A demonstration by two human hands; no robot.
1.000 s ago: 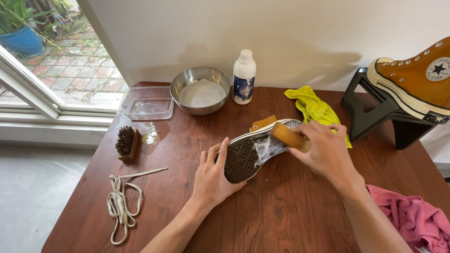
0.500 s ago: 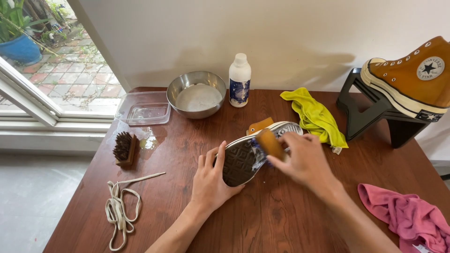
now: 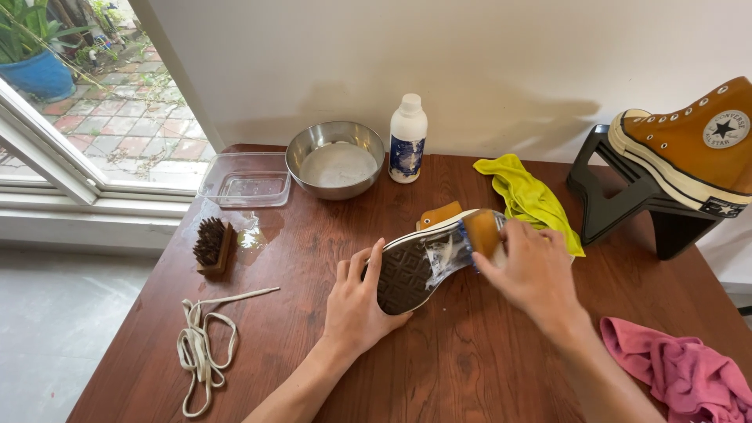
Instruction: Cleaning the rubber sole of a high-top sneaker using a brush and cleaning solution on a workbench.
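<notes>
Left hand (image 3: 356, 301) lay flat on the heel end of the upturned sneaker (image 3: 427, 262), pinning it mid-table. Right hand (image 3: 529, 274) gripped a wooden brush (image 3: 484, 233) pressed on the wet sole, near the toe.

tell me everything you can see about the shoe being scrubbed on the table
The shoe lies on its side on the wooden table, its dark patterned sole facing the camera, rimmed by a white edge. A tan upper shows behind it. The sole looks wet and soapy near the middle. The left hand steadies one end; the right hand presses a wooden brush on it.
</notes>
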